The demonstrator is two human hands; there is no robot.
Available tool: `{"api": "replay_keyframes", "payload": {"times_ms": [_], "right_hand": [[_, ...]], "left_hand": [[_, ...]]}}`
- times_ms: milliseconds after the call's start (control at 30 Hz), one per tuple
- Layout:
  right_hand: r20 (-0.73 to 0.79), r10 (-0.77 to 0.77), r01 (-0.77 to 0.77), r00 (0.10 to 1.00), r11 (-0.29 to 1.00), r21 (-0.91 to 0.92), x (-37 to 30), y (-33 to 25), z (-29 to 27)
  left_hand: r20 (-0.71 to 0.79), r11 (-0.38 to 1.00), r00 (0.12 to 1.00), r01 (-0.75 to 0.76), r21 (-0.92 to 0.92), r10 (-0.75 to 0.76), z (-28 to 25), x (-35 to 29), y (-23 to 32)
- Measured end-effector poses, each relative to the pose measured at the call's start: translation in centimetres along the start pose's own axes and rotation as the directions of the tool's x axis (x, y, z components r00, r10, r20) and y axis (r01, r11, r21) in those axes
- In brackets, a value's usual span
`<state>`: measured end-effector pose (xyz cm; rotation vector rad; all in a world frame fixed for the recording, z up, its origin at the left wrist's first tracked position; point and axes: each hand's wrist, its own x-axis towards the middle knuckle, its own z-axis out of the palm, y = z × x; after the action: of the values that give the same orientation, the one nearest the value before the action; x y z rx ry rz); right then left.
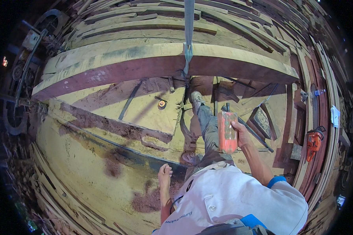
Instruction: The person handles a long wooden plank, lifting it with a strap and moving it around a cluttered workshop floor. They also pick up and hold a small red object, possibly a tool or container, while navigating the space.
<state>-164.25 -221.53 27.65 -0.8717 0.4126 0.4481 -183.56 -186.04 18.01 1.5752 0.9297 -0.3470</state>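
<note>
My right hand grips a red handheld box wrapped in clear plastic, perhaps a remote control, with a short dark stub at its top. My left hand hangs low at my left side, its fingers curled in, and I see nothing in them. Ahead of me, a long thick timber beam lies crosswise. A grey lifting strap comes down from above to the middle of the beam. My shoe rests on the floor just on the near side of the beam.
An orange chainsaw lies on boards at the right. A tape measure sits on the sawdust-covered floor. Dark metal bars and wood offcuts lie around my legs. Stacked planks fill the far side; wheeled machinery stands left.
</note>
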Motion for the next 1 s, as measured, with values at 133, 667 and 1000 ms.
{"api": "replay_keyframes", "payload": {"times_ms": [133, 667, 1000], "right_hand": [[0.008, 0.002, -0.002, 1.000, 1.000, -0.004, 0.00, 0.20, 0.09], [-0.005, 0.018, -0.018, 1.000, 0.999, -0.030, 0.01, 0.75, -0.08], [-0.009, 0.015, -0.015, 1.000, 0.998, -0.065, -0.18, 0.93, -0.30]], "left_hand": [[-0.001, 1.000, 1.000, 0.003, -0.002, -0.003, -0.06, 0.02, -0.37], [-0.027, 1.000, 1.000, -0.006, -0.005, 0.006, -0.14, -0.06, -0.55], [-0.023, 1.000, 1.000, 0.008, 0.014, -0.008, -0.05, -0.47, -1.05]]}}
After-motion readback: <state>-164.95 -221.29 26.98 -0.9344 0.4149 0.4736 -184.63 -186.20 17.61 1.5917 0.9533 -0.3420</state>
